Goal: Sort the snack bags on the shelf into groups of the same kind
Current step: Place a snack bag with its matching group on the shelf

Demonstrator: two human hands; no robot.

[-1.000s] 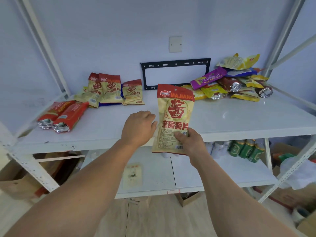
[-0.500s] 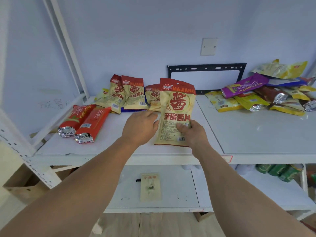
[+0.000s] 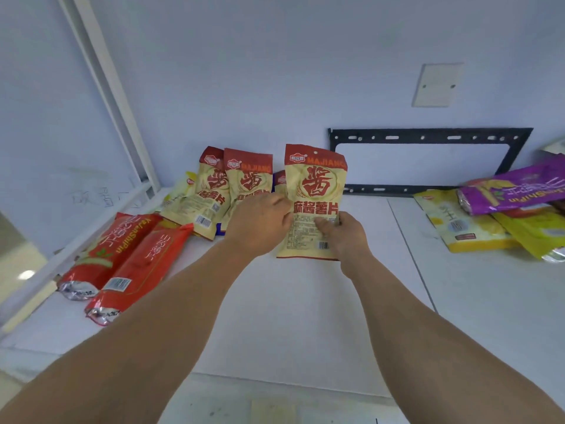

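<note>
Looking down from the person's head onto a white shelf [image 3: 290, 316], the scene runs from left to right. At far left two long red snack bags [image 3: 122, 264] lie side by side with crimped silver ends toward the viewer; their lettering is upside down and only partly legible. Behind them a group of cream-and-red bags [image 3: 226, 191] leans against the wall, one showing "MAJIANG". The left hand [image 3: 260, 224], fingers curled, touches the left edge of a matching cream-and-red bag [image 3: 312, 203] held upright over the shelf just right of that group, printed "MAJIANG" above large red Chinese characters and a barcode; how firmly it grips cannot be told. The right hand [image 3: 345, 234] pinches the bag's lower right, thumb on the front. To finish well, the bag should probably lean against its matching group, face out. Further right a black metal bracket [image 3: 428, 139] rests against the wall, then the unsorted pile [image 3: 501, 215] of yellow and purple bags.
</note>
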